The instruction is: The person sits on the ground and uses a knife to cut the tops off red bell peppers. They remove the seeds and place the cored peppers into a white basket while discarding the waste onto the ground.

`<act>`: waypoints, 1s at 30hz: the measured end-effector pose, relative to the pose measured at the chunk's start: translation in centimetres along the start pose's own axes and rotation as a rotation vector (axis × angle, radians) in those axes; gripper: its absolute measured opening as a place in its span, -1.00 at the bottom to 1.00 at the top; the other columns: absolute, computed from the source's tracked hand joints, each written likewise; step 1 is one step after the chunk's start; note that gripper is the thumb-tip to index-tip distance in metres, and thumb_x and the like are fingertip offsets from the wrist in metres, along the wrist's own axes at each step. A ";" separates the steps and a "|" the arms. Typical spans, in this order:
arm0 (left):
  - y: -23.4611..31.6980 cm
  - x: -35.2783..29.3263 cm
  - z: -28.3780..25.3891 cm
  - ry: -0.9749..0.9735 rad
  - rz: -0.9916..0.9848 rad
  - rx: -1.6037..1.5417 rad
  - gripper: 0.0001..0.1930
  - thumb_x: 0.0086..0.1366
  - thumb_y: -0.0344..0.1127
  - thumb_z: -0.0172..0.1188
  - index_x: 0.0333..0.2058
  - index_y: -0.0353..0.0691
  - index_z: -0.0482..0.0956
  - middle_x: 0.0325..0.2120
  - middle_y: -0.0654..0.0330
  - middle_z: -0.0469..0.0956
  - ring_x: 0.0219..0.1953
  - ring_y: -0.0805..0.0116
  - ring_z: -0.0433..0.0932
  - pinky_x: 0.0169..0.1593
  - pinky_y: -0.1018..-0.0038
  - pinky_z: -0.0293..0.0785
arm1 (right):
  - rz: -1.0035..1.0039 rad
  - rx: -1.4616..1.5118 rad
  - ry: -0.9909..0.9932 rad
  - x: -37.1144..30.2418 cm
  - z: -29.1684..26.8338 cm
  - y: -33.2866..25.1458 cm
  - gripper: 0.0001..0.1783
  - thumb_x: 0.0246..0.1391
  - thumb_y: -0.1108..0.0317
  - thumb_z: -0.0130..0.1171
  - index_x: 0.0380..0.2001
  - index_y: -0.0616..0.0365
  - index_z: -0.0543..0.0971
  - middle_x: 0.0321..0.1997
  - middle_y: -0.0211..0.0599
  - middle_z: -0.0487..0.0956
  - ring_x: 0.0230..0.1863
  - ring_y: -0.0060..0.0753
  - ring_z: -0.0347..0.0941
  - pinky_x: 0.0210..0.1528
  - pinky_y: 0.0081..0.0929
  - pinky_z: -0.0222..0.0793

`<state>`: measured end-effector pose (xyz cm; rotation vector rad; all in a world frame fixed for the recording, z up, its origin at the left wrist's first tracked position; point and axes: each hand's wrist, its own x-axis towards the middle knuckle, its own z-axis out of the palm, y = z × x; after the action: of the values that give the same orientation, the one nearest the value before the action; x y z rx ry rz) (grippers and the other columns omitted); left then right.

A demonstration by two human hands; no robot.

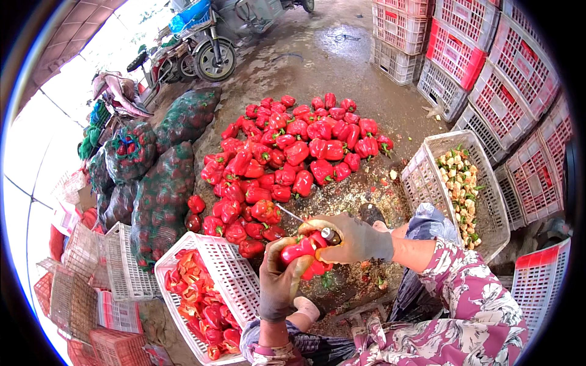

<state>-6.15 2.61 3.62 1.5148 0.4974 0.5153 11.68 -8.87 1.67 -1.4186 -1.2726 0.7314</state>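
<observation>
"Red pepper (295, 251): one, between the two hands, over the floor (317, 73). Handling?"

"Likely light, firm, slick-skinned; may split if squeezed. Best cupped round its broad sides."

"Fingers?"

"Left hand (278, 285): grasping the pepper. Right hand (359, 240): clenched on a knife (330, 236)."

"Surroundings?"

"Pepper heap (296, 152), ahead; white crate (235, 283), left, holding red pieces (204, 299)."
</observation>
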 end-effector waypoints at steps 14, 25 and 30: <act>-1.7 1.1 1.2 0.197 0.005 0.233 -0.53 0.13 -0.37 0.42 -0.01 -0.27 0.42 -0.11 0.21 0.45 -0.04 0.46 0.43 0.07 0.48 0.40 | 0.051 -0.075 0.235 0.7 2.2 1.1 -0.60 0.00 0.24 0.35 -0.11 0.18 0.55 -0.25 -0.21 0.61 -0.24 -0.37 0.55 -0.14 -0.40 0.47; -4.2 1.6 0.2 0.596 0.029 -0.006 -0.79 0.27 -0.40 0.24 -0.16 -0.30 0.46 -0.36 0.22 0.52 -0.33 0.49 0.49 -0.18 0.51 0.47 | -0.172 -0.333 0.266 1.3 4.4 -2.7 -0.60 -0.10 0.37 0.35 -0.13 0.20 0.57 -0.27 -0.13 0.60 -0.24 -0.06 0.56 -0.16 -0.25 0.49; -4.9 2.1 -1.5 0.726 -0.049 -0.522 -0.74 0.33 -0.33 0.27 -0.14 -0.28 0.41 -0.35 0.27 0.46 -0.34 0.58 0.43 -0.25 0.59 0.43 | -0.249 -0.264 0.267 1.8 5.0 -2.4 -0.63 -0.10 0.45 0.31 -0.14 0.23 0.57 -0.29 -0.16 0.61 -0.28 -0.21 0.60 -0.19 -0.32 0.50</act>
<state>-5.37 5.12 -1.27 0.7826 0.8734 1.0729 6.75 -5.99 2.94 -1.4751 -1.3357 0.2020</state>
